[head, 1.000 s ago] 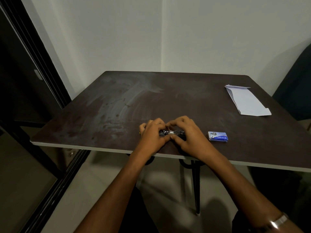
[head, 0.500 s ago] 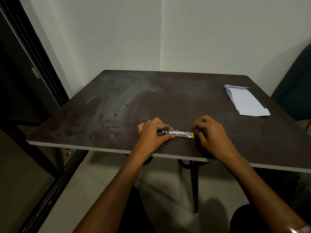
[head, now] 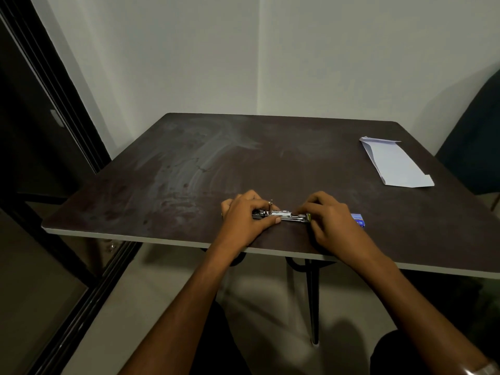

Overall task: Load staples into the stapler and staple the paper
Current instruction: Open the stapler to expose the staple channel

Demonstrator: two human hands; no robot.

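Observation:
A small metal stapler (head: 284, 215) lies near the front edge of the dark table (head: 270, 158), its silver staple channel exposed and a yellow-green tip at its right end. My left hand (head: 244, 220) grips the stapler's left end, thumb pressed along its front. My right hand (head: 328, 220) has its fingertips pinched at the right tip. A blue staple box (head: 359, 219) peeks out just right of my right hand. The folded white paper (head: 392, 163) lies at the far right of the table.
The table's front edge (head: 189, 240) runs just under my wrists. A dark window frame (head: 54, 131) stands to the left. A dark chair (head: 476, 131) stands beyond the table's right side. White walls meet in a corner behind the table.
My right hand slid right along the stapler, pulling its channel open, went near the staple box, then came back to the stapler's right tip. My left hand kept its hold.

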